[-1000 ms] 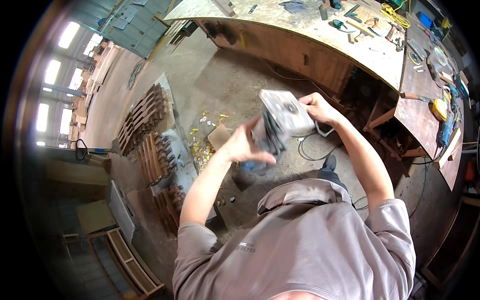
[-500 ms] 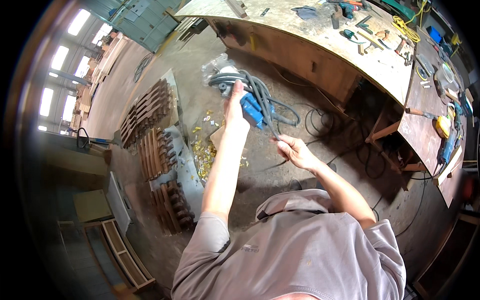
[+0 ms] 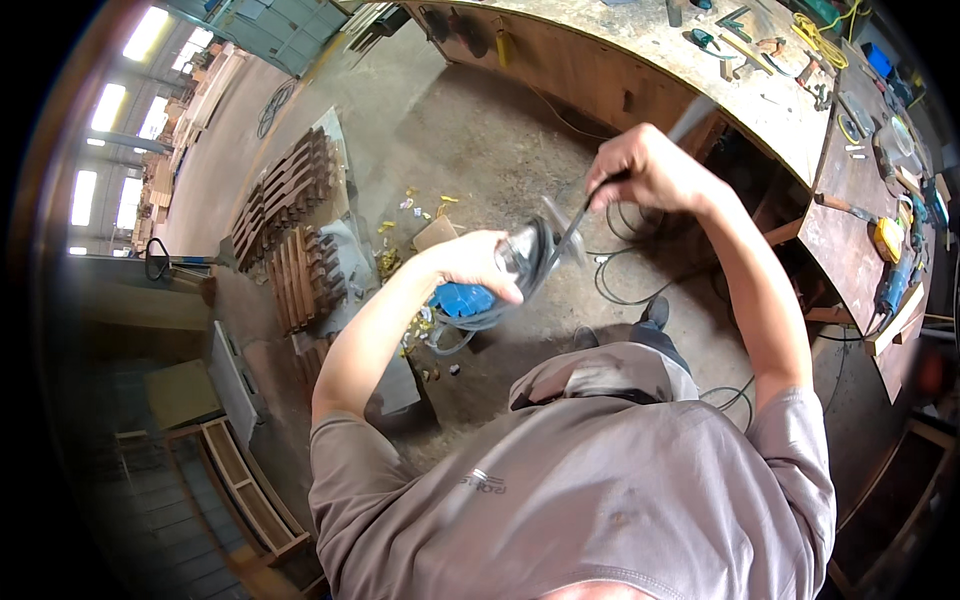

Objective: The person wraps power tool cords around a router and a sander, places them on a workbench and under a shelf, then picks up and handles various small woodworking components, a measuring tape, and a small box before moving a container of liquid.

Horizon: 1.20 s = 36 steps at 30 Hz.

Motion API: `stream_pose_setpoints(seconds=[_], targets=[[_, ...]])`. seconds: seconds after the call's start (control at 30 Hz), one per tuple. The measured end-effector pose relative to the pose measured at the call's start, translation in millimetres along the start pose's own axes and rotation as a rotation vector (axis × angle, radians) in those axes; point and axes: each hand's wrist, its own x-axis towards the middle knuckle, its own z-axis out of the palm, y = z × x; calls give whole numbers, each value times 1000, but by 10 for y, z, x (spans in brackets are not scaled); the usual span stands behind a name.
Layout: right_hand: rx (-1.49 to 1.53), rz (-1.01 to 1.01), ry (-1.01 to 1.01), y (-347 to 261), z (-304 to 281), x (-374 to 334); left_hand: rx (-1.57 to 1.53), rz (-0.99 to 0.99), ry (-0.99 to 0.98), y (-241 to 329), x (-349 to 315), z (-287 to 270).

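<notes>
In front of my body, my left hand is wrapped round a corded power tool with a blue body and a clear, shiny end, probably a trim router. Dark cable lies in loops about the tool. My right hand is raised to the right of it, fingers closed on a stretch of the cable that runs down to the tool. A blurred, pale grey streak shows just beyond the right hand. Motion smears the tool's clear end and the cable.
Stacks of shaped brown wood pieces lie on the floor at left, with yellow scraps beside them. A workbench spans the far right; a side bench carries a hammer and other tools. Cables snake over the floor.
My left hand has brought the tool nearer my body and turned it. My right hand has risen to the right and farther away, drawing the cable out from the tool.
</notes>
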Motion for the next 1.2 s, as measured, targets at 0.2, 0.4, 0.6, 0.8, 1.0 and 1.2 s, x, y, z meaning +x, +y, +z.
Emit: stream_pose_setpoints(seconds=[0.2, 0.4, 0.6, 0.8, 1.0, 1.2], targets=[[306, 190, -165, 401, 81, 109, -67, 371, -71, 426, 2, 259], [491, 226, 121, 889, 767, -187, -389, 666, 326, 71, 121, 265], [-165, 478, 220, 568, 827, -422, -547, 422, 897, 10, 602, 88], [-48, 636, 517, 124, 1747, -434, -1356, 452, 1017, -108, 1238, 427], [-634, 484, 472, -115, 1800, -979, -1647, 241, 615, -103, 1515, 1128], [-649, 452, 451, -294, 1856, -1502, -1674, 77, 189, -293, 1748, 1790]])
